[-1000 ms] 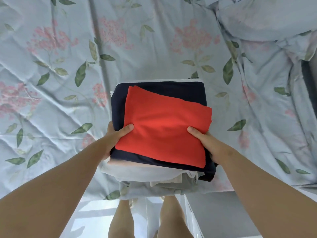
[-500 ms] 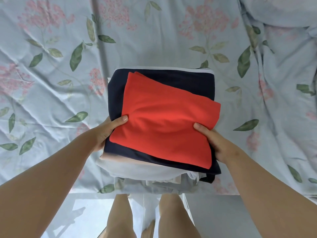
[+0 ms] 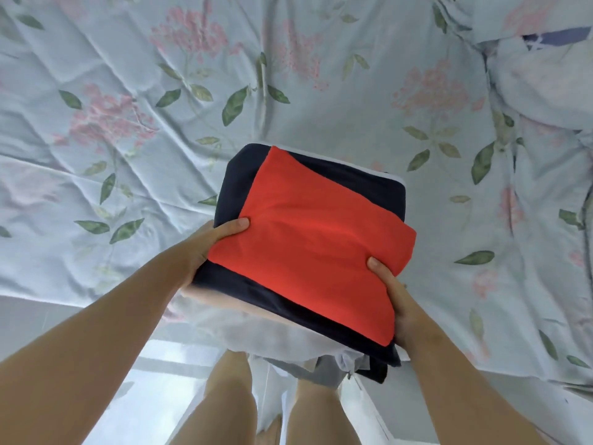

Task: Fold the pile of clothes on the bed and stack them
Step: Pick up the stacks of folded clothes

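Stack of folded clothes (image 3: 301,258), red garment (image 3: 321,245) topmost: held above the bed's (image 3: 160,130) near edge; left hand (image 3: 205,242) and right hand (image 3: 396,300) grip opposite sides, thumbs on top; folding seemingly complete; only setting down apparently left.

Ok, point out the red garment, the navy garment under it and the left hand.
red garment (image 3: 321,252): head view, middle of its top face.
navy garment (image 3: 362,184): head view, far strip beyond the red.
left hand (image 3: 202,242): head view, middle of the hand.
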